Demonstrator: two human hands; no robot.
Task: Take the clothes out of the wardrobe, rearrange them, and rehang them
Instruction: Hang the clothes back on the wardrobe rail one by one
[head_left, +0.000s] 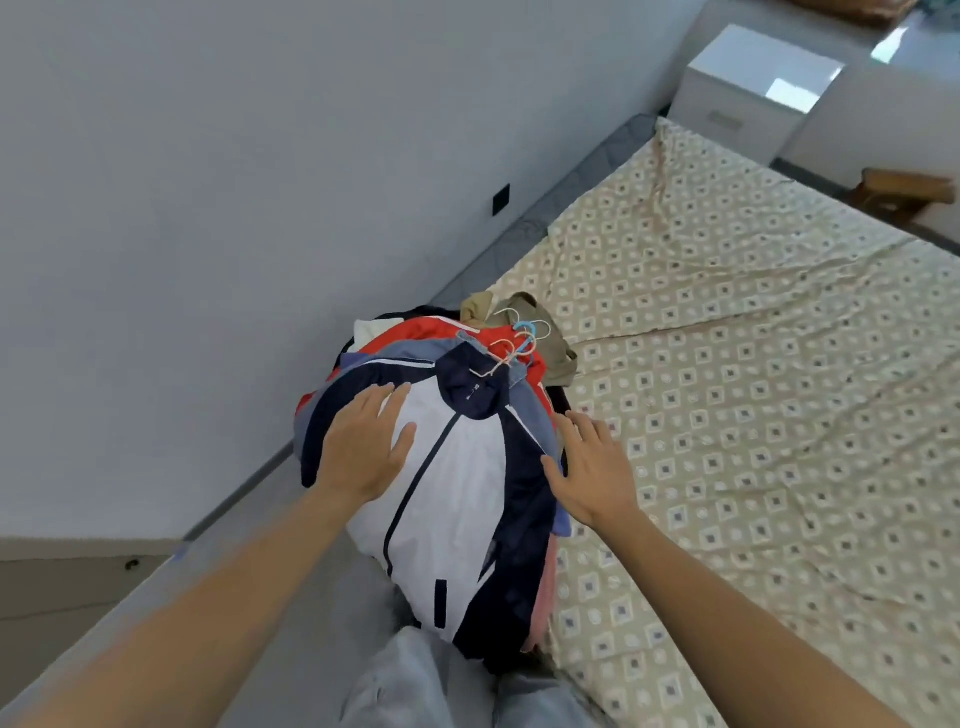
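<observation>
A pile of clothes on hangers lies on the near left edge of the bed. On top is a white and navy zip jacket; red, blue and khaki garments show beneath it. A bunch of hanger hooks, white, pink and blue, sticks out at the pile's far end. My left hand lies flat with straight fingers on the jacket's left shoulder. At the pile's right side my right hand is spread open, fingers against the jacket's navy sleeve.
The bed has a beige sheet with a square pattern and room to the right of the pile. A grey wall runs along the left. A white bedside cabinet stands at the bed's far end, with a wooden piece of furniture at the right edge.
</observation>
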